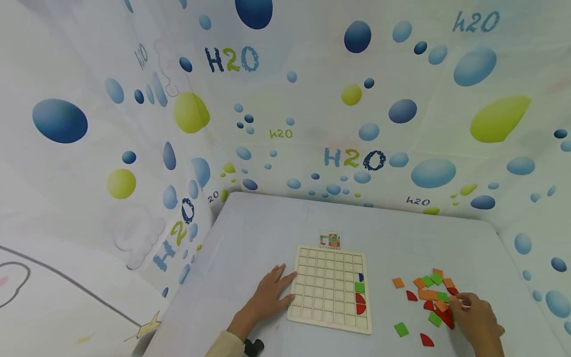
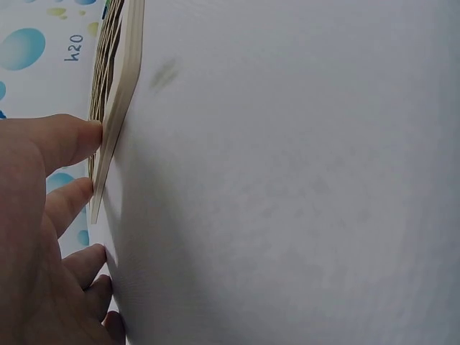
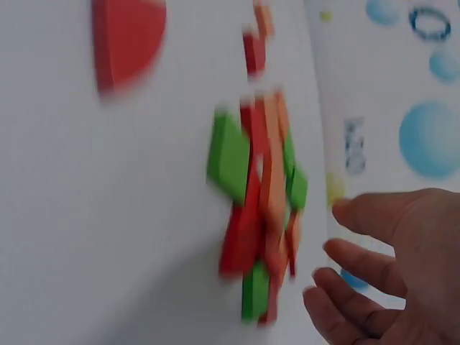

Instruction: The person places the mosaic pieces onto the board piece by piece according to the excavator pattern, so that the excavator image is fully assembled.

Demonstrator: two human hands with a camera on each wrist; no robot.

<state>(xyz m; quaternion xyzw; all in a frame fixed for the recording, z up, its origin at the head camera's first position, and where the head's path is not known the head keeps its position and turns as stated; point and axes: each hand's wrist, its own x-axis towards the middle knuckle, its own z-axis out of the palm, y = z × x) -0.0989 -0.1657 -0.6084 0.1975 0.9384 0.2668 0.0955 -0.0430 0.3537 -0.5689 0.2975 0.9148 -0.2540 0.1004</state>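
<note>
A square wooden grid board point(image 1: 318, 282) lies on the table in the head view. Along its right column sit a dark blue piece point(image 1: 361, 277), a green square point(image 1: 359, 287) and red quarter-round pieces point(image 1: 360, 308). My left hand point(image 1: 268, 293) rests at the board's left edge, fingers spread; in the left wrist view the thumb and a finger touch the wooden side point(image 2: 122, 79). At the right, my right hand point(image 1: 477, 317) is over the edge of a loose pile of orange, green and red pieces point(image 1: 429, 295). Its relaxed fingers point(image 3: 366, 212) show nothing held in the right wrist view.
A small patterned card point(image 1: 330, 239) lies just behind the board. Apart from the pile are an orange square point(image 1: 398, 282), a green square point(image 1: 401, 329) and a red quarter-round point(image 1: 427, 340). A black object point(image 1: 254, 347) shows near my left sleeve. Printed sheeting stands behind the table.
</note>
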